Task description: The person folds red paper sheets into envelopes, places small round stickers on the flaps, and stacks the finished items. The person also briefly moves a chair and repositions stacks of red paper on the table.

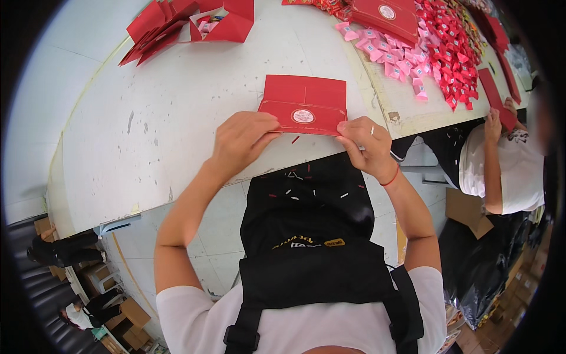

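"Black apron point(312, 274) and white shirt point(183, 307) are filling the bottom of my view, nearest the camera. What are the hands doing?"

"I'm seeing the left hand point(243, 138) gripping the lower left corner of a red carton point(303, 105), and the right hand point(367, 141) pinching its lower right corner between thumb and fingers. Some fingertips are hiding behind the card, so I'm not making out every contact."

"Where is it sitting?"

"It's lying over the white table point(177, 118), near the front edge, a pale round seal point(303, 115) facing up. I can't tell whether its underside is touching the tabletop."

"What am I losing at the edges?"

"The top border is cutting off an open box point(236, 26), its walls partly hiding wrapped contents, and another red box point(383, 17) resting among pink wrapped pieces point(389, 56) and red wrapped pieces point(451, 59). On my right, a co-worker point(519, 177) is holding a red card point(489, 88), the head blurring toward the dark rim."
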A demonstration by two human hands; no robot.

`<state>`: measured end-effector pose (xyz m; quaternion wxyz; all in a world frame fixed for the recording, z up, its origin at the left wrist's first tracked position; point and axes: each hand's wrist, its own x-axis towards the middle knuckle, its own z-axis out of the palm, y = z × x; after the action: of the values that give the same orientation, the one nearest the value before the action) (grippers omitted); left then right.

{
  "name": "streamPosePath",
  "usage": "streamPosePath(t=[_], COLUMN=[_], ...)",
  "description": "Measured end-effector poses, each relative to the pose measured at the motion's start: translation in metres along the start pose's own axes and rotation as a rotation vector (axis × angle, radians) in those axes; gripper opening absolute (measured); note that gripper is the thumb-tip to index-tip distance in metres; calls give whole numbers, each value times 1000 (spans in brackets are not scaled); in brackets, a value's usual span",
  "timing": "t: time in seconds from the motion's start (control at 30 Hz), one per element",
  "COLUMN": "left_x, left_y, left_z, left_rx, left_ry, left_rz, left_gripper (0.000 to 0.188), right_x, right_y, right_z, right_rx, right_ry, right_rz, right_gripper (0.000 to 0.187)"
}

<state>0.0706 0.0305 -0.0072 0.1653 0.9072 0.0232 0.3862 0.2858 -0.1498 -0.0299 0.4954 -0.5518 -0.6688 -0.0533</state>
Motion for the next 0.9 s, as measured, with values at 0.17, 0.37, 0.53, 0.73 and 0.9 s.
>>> streamPosePath(t=[0.17, 0.37, 0.53, 0.73, 0.9], left_x=[-12, -27, 18, 15, 31], left_y=[-8, 8, 14, 34, 51], left_z=[-9, -12, -8, -5, -15], left_rx=[30, 36, 52, 183, 73], left_ry=[-77, -204, -184, -104, -155], left_rz=[-32, 17, -241, -293, -227], left_gripper=[21, 22, 43, 32, 23], right_x=[0, -28, -22, -4, 17], right_y=[-3, -14, -30, -51, -64], right_z=[-4, -6, -12, -8, 20], right_rx=[43, 49, -116, -157, 51], right_ry=[-34, -170, -212, -106, -15], right_rz=[183, 74, 28, 45, 352], right_gripper=[18, 27, 35, 35, 41])
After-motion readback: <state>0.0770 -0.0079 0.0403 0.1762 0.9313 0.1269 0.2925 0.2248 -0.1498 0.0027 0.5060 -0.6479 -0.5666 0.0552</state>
